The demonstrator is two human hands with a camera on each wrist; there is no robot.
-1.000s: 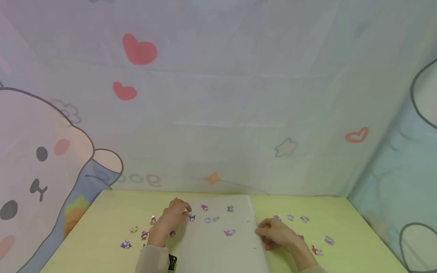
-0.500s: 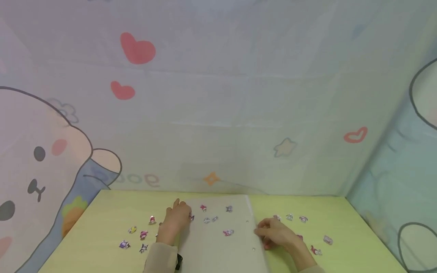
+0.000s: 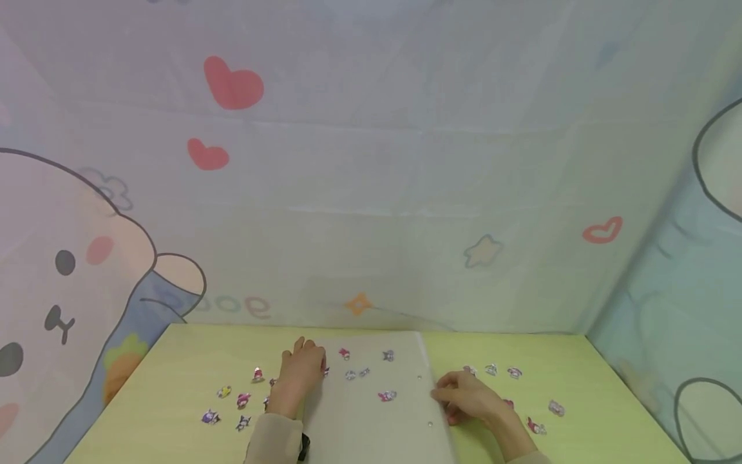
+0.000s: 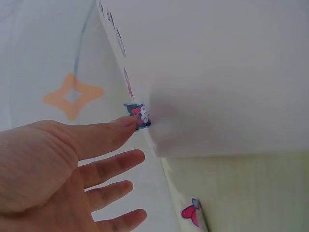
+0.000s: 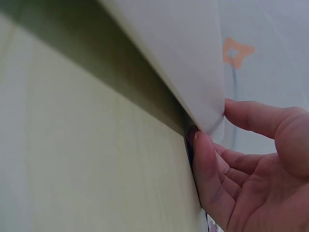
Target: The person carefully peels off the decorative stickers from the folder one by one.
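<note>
A white board [image 3: 377,425] lies at the middle of the table, with several small cartoon stickers on its far half, among them a pink and purple one [image 3: 387,396]. My left hand [image 3: 301,377] is over the board's far left part. In the left wrist view, my thumb [image 4: 108,133] presses a dark and red cartoon sticker [image 4: 141,116] at the board's edge, while the other visible fingers extend loosely. My right hand [image 3: 469,396] pinches the board's right edge. Seen from the right wrist, thumb and a finger [image 5: 205,154] hold that edge raised above the tabletop.
Several loose cartoon stickers lie left of the board, such as a purple one [image 3: 211,417]. More lie on the right, including a pink one [image 3: 536,426]. The pale yellow table [image 3: 151,412] ends at a printed cloth backdrop [image 3: 371,161].
My left hand has come a little to the right over the sticker on the board's left edge, uncovering loose stickers beside it. My right hand stays at the edge.
</note>
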